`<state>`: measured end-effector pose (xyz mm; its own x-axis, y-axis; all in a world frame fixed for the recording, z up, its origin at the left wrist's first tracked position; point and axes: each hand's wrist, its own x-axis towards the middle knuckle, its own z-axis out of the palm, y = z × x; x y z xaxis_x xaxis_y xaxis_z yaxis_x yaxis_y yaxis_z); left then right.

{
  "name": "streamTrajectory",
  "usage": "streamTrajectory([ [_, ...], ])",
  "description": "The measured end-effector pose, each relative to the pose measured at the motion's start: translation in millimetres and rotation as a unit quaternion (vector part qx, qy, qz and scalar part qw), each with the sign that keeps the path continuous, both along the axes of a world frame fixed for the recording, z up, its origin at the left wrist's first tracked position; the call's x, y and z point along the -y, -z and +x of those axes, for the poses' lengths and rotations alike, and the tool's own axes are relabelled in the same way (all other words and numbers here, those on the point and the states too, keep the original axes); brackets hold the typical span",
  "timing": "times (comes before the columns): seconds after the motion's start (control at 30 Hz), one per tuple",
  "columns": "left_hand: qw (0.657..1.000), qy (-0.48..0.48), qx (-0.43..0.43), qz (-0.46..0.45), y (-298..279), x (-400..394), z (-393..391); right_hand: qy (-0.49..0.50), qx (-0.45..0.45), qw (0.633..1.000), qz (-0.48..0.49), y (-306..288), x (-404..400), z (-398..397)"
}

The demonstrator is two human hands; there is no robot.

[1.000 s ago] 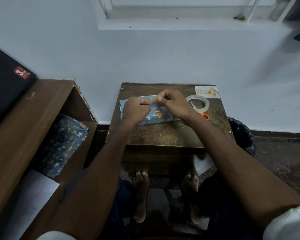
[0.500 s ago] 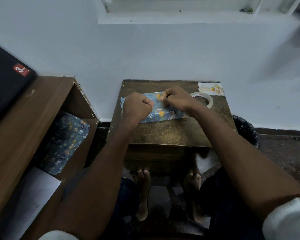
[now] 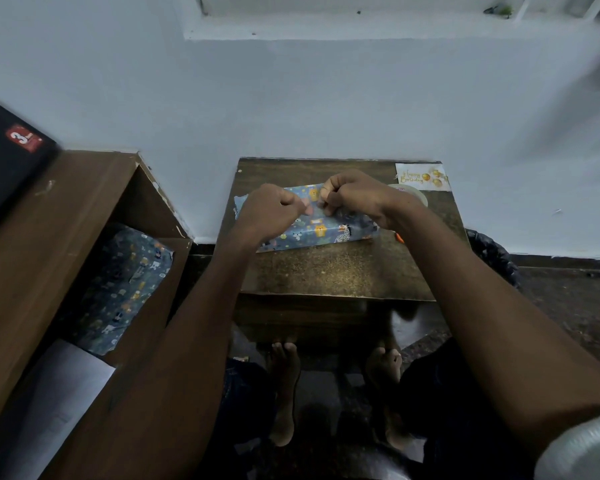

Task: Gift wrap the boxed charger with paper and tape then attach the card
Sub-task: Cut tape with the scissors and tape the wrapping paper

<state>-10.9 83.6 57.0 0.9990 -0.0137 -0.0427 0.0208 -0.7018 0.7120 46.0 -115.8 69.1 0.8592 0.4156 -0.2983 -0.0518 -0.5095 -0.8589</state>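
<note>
Both hands are held curled over the middle of the parcel. With the left hand (image 3: 269, 211) and the right hand (image 3: 352, 195) something small is pinched between thumb and fingertips just above the paper; what is pinched cannot be told, being too small and blurred. The two fists are set close together, almost touching.

Beneath them the boxed charger wrapped in blue paper printed with small animals (image 3: 312, 230) is laid flat across the far half of the small dark wooden table (image 3: 326, 275), its left end loosely folded. Just beside the right wrist a roll of clear tape (image 3: 413, 194) is partly hidden. At the table's far right corner a white card with gold birthday lettering and balloons (image 3: 423, 176) is seen. An orange tip (image 3: 399, 237) shows by the right forearm.

To the left, a sheet of the same blue paper (image 3: 125, 289) is lodged in a brown wooden shelf (image 3: 66, 220).
</note>
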Motion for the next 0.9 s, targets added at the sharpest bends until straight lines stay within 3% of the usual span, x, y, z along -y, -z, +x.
streamTrajectory([
  [0.13, 0.995, 0.058, 0.033, 0.069, -5, -9, -3, 0.038, 0.012, 0.999, 0.035, -2, 2, -3],
  [0.4, 0.986, 0.130, 0.033, 0.097, -11, -22, -6, 0.045, 0.001, 0.998, 0.048, -7, 2, -7],
  [0.5, 0.976, 0.108, 0.017, 0.187, -16, -31, -8, 0.044, 0.002, 0.998, 0.054, -11, 3, -9],
  [0.63, 0.985, 0.112, 0.038, 0.126, -5, -51, -11, 0.039, 0.038, 0.997, 0.055, -9, 0, -13],
  [0.9, 0.980, 0.117, 0.108, 0.120, 0, -24, -11, 0.039, 0.008, 0.996, 0.074, -9, 2, -11],
])
